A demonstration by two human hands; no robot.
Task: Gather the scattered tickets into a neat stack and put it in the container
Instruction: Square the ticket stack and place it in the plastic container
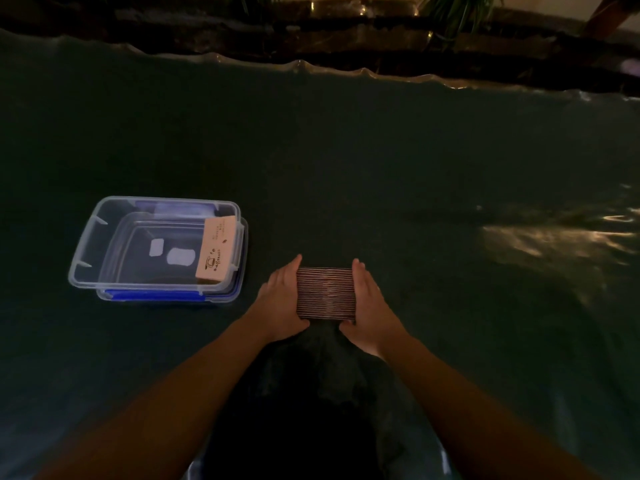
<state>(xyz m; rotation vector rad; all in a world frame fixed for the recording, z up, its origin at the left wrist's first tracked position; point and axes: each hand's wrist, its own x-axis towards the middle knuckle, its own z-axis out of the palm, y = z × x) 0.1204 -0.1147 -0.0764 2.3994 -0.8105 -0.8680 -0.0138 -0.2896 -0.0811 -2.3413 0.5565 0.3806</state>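
The light is dim. A dark green cover (381,161) lies over the counter, wrinkled and glossy to the right of the stack of tickets (326,294), with its wavy far edge against a dark ledge. Leaves of 2 plants (457,12) hang over that ledge, far beyond the stack.

Both bare forearms reach forward from the bottom of the view and meet at the stack. The left hand (282,299) presses flat against the stack's left side, and the right hand (369,306) presses flat against its right side, palms facing each other. The fingers (358,271) of both hands are held straight and together, pointing away from the person, clamping the stack between them rather than curling round it. The stack stands on edge on the cover, so the thin striped edges of the tickets face up between the 2 palms.

A clear plastic container (86,251) with blue clips sits open, well to the left of the stack. Inside it, 1 pale card (216,251) with a small printed drawing leans against the wall nearest the stack.
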